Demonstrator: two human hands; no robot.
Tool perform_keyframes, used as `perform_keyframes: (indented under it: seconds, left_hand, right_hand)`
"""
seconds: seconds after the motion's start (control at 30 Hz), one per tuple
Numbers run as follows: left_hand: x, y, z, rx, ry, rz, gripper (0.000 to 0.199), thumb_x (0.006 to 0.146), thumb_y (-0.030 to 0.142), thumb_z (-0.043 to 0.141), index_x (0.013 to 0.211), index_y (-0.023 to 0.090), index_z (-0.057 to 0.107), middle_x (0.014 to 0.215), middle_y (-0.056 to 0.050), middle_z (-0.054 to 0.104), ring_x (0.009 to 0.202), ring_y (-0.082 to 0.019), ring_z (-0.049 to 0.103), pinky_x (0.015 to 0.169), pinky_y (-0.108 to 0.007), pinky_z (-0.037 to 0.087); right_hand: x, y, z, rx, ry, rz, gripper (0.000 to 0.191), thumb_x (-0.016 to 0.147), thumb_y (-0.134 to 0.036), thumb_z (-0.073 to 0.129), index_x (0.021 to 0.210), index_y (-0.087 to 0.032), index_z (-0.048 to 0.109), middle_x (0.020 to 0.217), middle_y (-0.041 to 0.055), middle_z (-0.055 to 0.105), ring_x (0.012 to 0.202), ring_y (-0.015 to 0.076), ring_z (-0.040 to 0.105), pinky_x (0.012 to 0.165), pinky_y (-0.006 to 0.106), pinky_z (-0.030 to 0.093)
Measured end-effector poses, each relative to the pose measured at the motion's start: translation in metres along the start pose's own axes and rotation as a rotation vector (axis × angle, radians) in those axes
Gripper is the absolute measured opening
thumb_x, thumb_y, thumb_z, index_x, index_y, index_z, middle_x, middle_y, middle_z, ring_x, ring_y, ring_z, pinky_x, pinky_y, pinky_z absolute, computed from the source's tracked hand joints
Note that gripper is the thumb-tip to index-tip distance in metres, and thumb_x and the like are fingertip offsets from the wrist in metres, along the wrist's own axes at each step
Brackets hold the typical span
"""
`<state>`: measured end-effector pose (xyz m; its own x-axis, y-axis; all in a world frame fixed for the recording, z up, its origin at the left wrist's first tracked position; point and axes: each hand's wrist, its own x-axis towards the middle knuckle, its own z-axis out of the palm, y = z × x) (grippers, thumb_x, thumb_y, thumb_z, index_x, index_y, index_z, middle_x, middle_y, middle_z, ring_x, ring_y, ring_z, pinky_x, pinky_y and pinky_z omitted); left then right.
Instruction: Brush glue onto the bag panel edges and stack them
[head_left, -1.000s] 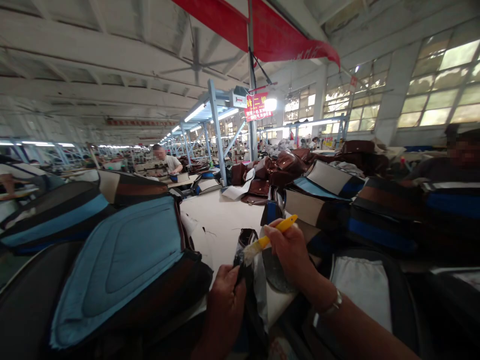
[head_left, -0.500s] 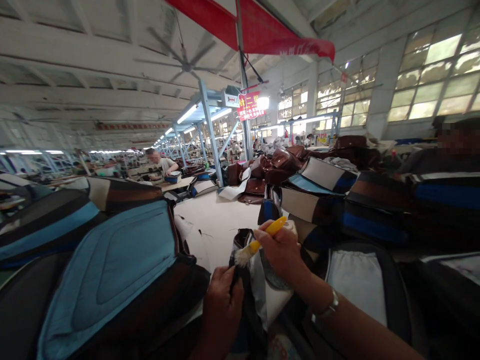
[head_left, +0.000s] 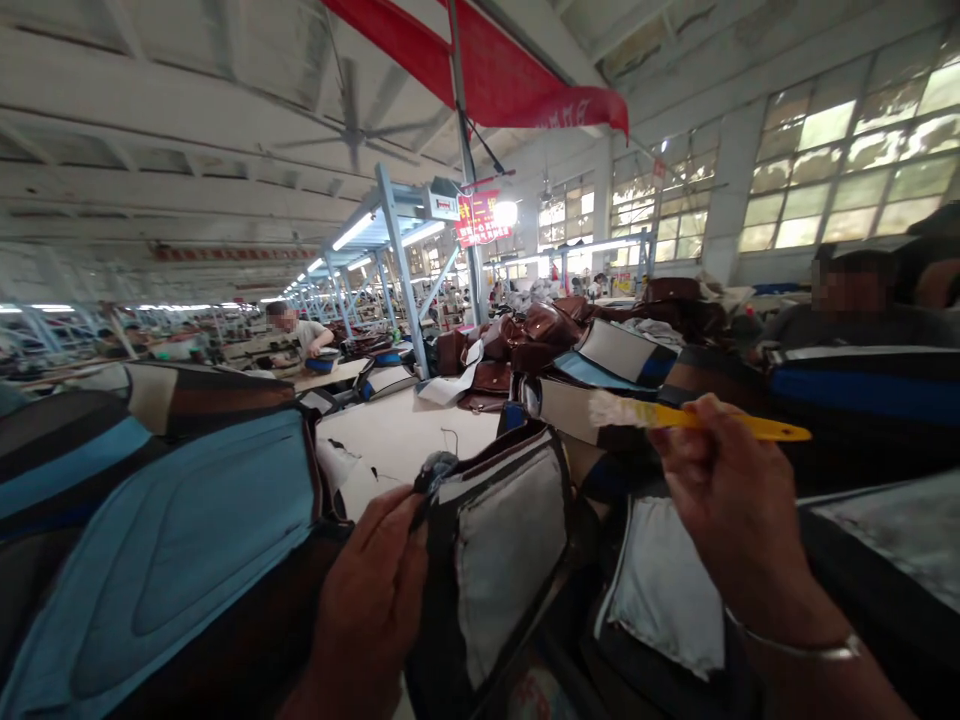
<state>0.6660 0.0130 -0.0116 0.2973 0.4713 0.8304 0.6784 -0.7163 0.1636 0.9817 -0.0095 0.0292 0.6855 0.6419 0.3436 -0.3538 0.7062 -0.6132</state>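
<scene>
My right hand [head_left: 727,490] grips a paintbrush [head_left: 701,420] by its yellow handle. The pale bristles point left, raised above the work and touching nothing. A dark bag piece [head_left: 439,590] with a light grey pocket panel [head_left: 512,545] stands in front of me, its dark-trimmed edge at the top. At that piece's upper left corner, my left hand [head_left: 375,590] is closed on the edge, thumb and fingers pinching it. To the right lies another dark piece with a whitish panel [head_left: 667,590].
A large light-blue padded bag panel [head_left: 202,520] fills the left side. Brown leather bags [head_left: 551,325] are heaped beyond the white tabletop [head_left: 397,425]. More bag pieces are stacked at right, where a person [head_left: 855,300] sits. Another person [head_left: 300,335] works farther back.
My right hand has lifted the brush away to the right, and its bristles now point left. The bag piece has turned, showing its grey pocket panel. My left hand has shifted left.
</scene>
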Motion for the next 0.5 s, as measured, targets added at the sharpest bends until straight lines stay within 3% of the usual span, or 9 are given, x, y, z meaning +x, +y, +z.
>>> perform_keyframes:
  seconds: [0.07,0.13,0.23,0.4,0.5]
  left_hand:
    - [0.013,-0.008,0.001,-0.087,-0.034,-0.055,0.028,0.099,0.026,0.045,0.120,0.017,0.062,0.125,-0.007,0.064,0.116,-0.018,0.060,0.105,-0.026,0.044]
    - [0.026,-0.023,0.017,-0.139,-0.110,-0.144,0.030,0.098,0.030,0.046,0.119,0.020,0.065,0.128,-0.005,0.065,0.125,-0.019,0.055,0.111,-0.030,0.039]
    - [0.036,-0.049,0.060,-0.105,-0.177,-0.314,0.026,0.094,0.030,0.051,0.110,0.024,0.071,0.127,-0.003,0.066,0.130,-0.025,0.049,0.117,-0.041,0.032]
    - [0.027,-0.091,0.140,-0.066,-0.192,-0.645,0.019,0.095,0.025,0.055,0.106,0.017,0.069,0.116,-0.010,0.065,0.106,-0.025,0.061,0.098,-0.047,0.048]
    - [0.017,-0.113,0.169,-0.068,-0.164,-0.822,0.027,0.097,0.033,0.058,0.117,0.015,0.063,0.118,-0.009,0.063,0.106,-0.024,0.062,0.096,-0.047,0.050]
  right_hand:
    - [0.017,-0.010,-0.023,0.073,0.051,0.011,0.020,0.091,-0.024,0.063,0.074,-0.016,0.060,0.047,-0.0099,0.043,0.039,0.0032,0.031,0.081,0.026,0.057]
    - [0.030,-0.013,-0.045,0.131,0.106,0.045,0.023,0.094,-0.021,0.057,0.072,-0.017,0.059,0.047,-0.0100,0.041,0.039,0.0039,0.030,0.083,0.027,0.057]
    - [0.034,-0.004,-0.069,0.148,0.169,0.143,0.028,0.096,-0.019,0.053,0.068,-0.017,0.056,0.046,-0.0101,0.040,0.037,0.0042,0.028,0.081,0.028,0.059]
    - [0.010,0.029,-0.084,0.125,0.221,0.352,0.034,0.095,-0.020,0.058,0.062,-0.017,0.048,0.046,-0.0103,0.040,0.035,0.0036,0.029,0.077,0.027,0.061]
    - [-0.006,0.046,-0.085,0.101,0.248,0.434,0.031,0.094,-0.019,0.058,0.065,-0.017,0.051,0.045,-0.0107,0.040,0.034,0.0035,0.028,0.075,0.027,0.062]
